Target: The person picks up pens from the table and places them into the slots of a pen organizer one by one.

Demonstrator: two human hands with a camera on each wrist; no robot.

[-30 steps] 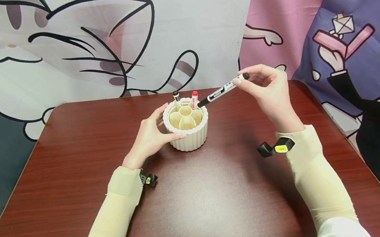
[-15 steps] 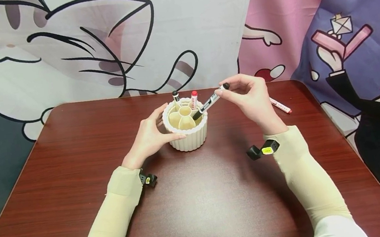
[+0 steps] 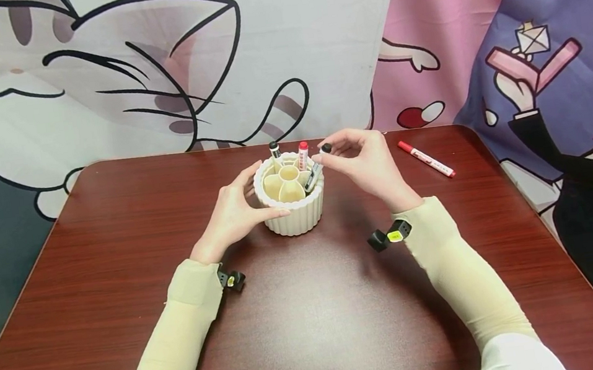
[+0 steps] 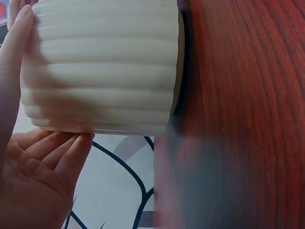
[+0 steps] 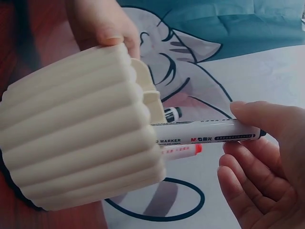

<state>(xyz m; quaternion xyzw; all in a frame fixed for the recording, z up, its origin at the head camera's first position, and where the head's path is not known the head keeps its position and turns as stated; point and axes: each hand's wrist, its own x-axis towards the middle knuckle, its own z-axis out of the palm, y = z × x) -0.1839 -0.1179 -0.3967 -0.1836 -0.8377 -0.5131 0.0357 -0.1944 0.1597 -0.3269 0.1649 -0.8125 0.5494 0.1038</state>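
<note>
A cream, ribbed pen holder (image 3: 296, 217) with several compartments stands on the table. My left hand (image 3: 233, 211) grips it from the left, thumb across the front and fingers behind. My right hand (image 3: 363, 160) pinches a black whiteboard marker (image 5: 205, 132) near its black end. The marker's lower part is hidden inside the holder's right compartment, and it leans to the right. Two other markers stand in the back compartments: a black-tipped one (image 3: 275, 149) and a red-capped one (image 3: 303, 156). The left wrist view shows the ribbed wall (image 4: 102, 71) between thumb and fingers.
A red-and-white marker (image 3: 427, 159) lies on the brown table (image 3: 304, 328) at the right rear. Behind the table's far edge hang cartoon-printed cloths (image 3: 332, 30).
My right hand has moved left, and the black marker has gone from beside the rim down into the holder's right compartment. The red marker on the table has come into view. My left hand stays put.
</note>
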